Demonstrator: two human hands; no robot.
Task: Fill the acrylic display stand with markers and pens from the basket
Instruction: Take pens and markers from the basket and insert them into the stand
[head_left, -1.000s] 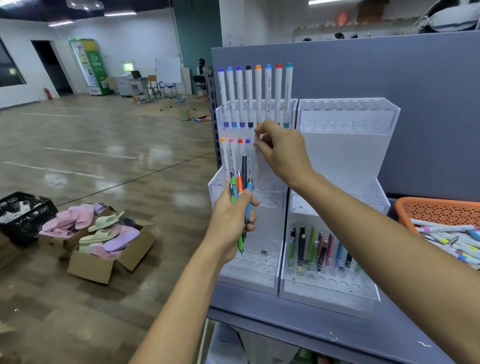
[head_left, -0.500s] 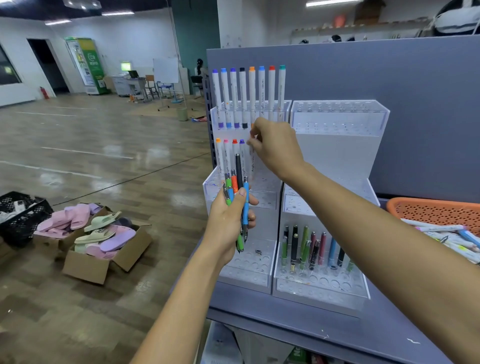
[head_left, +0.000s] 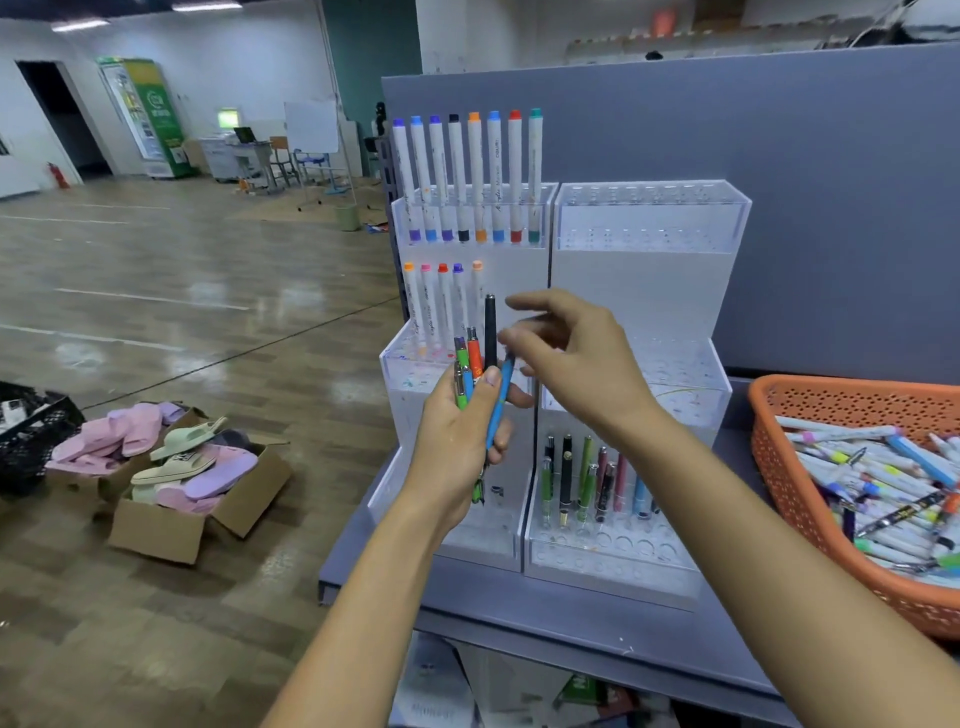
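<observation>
The white acrylic display stand (head_left: 644, 291) has two stepped towers on a grey shelf. Several white markers (head_left: 475, 171) fill the left tower's top row, and several more (head_left: 441, 306) stand in its middle row. Several pens (head_left: 587, 483) stand in the right tower's bottom tier. My left hand (head_left: 457, 441) is shut on a bundle of pens (head_left: 474, 353), green, orange, black and blue, held upright in front of the left tower. My right hand (head_left: 582, 364) hovers beside the bundle's tips with fingers apart, its fingertips close to the black and blue pens. The orange basket (head_left: 831, 387) at right holds many markers and pens (head_left: 883, 483).
A grey partition (head_left: 831, 208) rises behind the stand. The shelf's front edge (head_left: 519, 613) runs below my forearms. Left of the shelf, on the wooden floor, are cardboard boxes of slippers (head_left: 171, 467) and a black crate (head_left: 31, 431).
My right hand let go of the marker in the left tower's middle row, where it now stands, and dropped down to the pen bundle. My left hand stayed in place.
</observation>
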